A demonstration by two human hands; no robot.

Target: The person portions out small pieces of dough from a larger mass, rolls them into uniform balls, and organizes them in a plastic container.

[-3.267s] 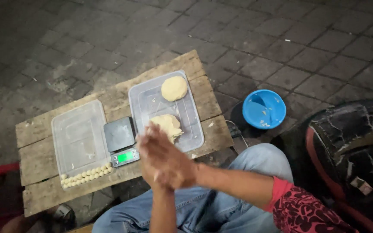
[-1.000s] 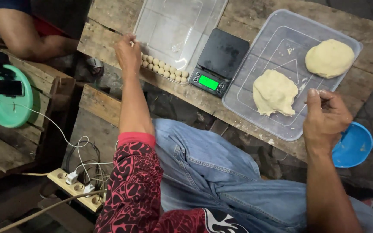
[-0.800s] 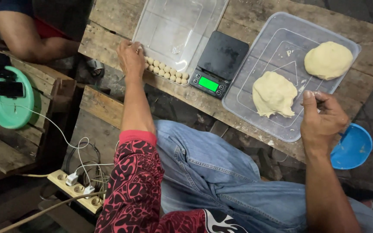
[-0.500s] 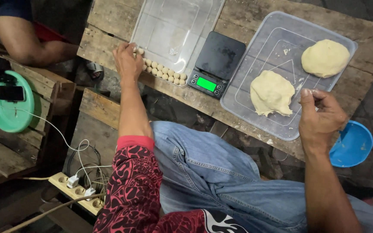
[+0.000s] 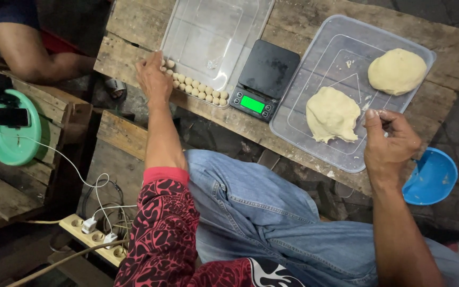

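On the rough wooden table (image 5: 452, 58), the left hand (image 5: 152, 79) is curling over small dough balls (image 5: 197, 89) at ten o'clock while the right hand (image 5: 389, 141), pinching a dough scrap at three o'clock, is likely risking knocking balls off the edge.

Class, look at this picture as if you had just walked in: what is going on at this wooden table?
A seated person works dough at a wooden table. The left hand rests at the end of a row of small dough balls along the edge of a clear tray lid. The right hand is pinched at the edge of a clear tray holding two dough lumps. A digital scale sits between.
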